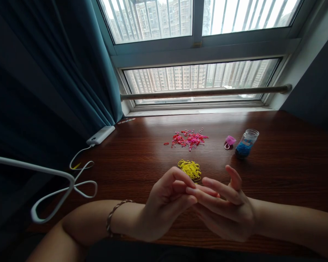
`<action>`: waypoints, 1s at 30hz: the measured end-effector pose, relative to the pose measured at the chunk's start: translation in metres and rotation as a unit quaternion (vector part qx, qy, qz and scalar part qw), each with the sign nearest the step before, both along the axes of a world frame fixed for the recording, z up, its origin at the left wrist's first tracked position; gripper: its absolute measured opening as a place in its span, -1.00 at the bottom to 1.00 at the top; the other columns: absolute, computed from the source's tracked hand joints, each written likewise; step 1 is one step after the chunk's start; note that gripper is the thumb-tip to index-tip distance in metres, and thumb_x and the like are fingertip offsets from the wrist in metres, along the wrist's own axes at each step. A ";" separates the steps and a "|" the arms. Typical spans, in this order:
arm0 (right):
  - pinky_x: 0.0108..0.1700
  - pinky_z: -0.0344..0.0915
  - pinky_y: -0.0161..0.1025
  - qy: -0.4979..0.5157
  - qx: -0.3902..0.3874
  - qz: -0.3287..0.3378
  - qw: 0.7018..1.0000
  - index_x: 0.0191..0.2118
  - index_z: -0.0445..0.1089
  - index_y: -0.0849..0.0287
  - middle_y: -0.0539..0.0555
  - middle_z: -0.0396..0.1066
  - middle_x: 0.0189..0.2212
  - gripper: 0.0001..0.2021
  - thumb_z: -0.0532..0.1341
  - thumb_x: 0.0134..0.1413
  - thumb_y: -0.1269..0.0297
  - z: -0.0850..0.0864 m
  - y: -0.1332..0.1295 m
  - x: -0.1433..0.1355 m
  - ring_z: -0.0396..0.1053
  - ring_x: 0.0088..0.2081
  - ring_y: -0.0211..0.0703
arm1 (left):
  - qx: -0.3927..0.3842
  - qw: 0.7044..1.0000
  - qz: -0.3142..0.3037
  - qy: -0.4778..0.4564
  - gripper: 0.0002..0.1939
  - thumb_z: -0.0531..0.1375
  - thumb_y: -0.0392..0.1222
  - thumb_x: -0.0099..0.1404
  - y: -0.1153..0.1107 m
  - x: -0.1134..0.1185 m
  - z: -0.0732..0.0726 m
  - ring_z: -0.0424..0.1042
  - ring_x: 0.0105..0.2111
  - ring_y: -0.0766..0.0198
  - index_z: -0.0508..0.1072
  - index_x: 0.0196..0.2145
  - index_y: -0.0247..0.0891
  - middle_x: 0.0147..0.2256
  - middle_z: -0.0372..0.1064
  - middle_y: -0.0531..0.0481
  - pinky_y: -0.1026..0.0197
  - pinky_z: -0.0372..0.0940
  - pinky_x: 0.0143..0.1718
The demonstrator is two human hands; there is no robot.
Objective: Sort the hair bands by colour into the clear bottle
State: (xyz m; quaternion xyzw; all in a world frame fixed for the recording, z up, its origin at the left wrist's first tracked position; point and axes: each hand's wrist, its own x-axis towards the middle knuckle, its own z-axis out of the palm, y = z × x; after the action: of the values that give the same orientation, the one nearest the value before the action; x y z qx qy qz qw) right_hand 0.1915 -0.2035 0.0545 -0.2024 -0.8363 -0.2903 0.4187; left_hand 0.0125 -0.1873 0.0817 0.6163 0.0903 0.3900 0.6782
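My left hand (168, 205) is closed in a pinch at the fingertips of my right hand (228, 207). Whatever lies between the pinching fingers, if anything, is too small or hidden to make out. The fingers of my right hand are stretched out and apart, with the index and thumb region partly covered by the left fingers. Just beyond the hands lies a pile of small yellow loops (190, 169), which look like rubber bands. Further back is a spread of red and pink loops (190, 139) of the same sort.
On the right stands a clear jar (246, 143) with blue contents, beside a small pink piece with a loop (230, 142). A white device (101, 135) with a white cable (83, 163) lies on the left of the wooden table (142, 145). A window backs the table.
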 end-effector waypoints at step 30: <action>0.23 -0.19 -0.01 -0.069 0.113 0.084 0.988 -0.40 0.45 -0.06 -0.17 0.48 -0.31 -0.81 0.10 0.01 0.32 0.020 0.005 0.012 0.20 0.05 -0.22 | 0.342 0.880 0.021 0.328 -0.91 0.10 -0.29 0.21 0.009 -0.019 0.042 0.39 -0.53 0.39 0.37 -0.31 -0.30 -0.48 0.43 0.00 0.43 0.25 -0.51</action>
State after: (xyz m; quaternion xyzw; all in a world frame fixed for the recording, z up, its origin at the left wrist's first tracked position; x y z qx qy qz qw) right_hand 0.2036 -0.1983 0.0750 -0.0620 -0.8393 -0.3598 0.4028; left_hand -0.0060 -0.1785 0.1234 0.9005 0.1815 0.1864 0.3485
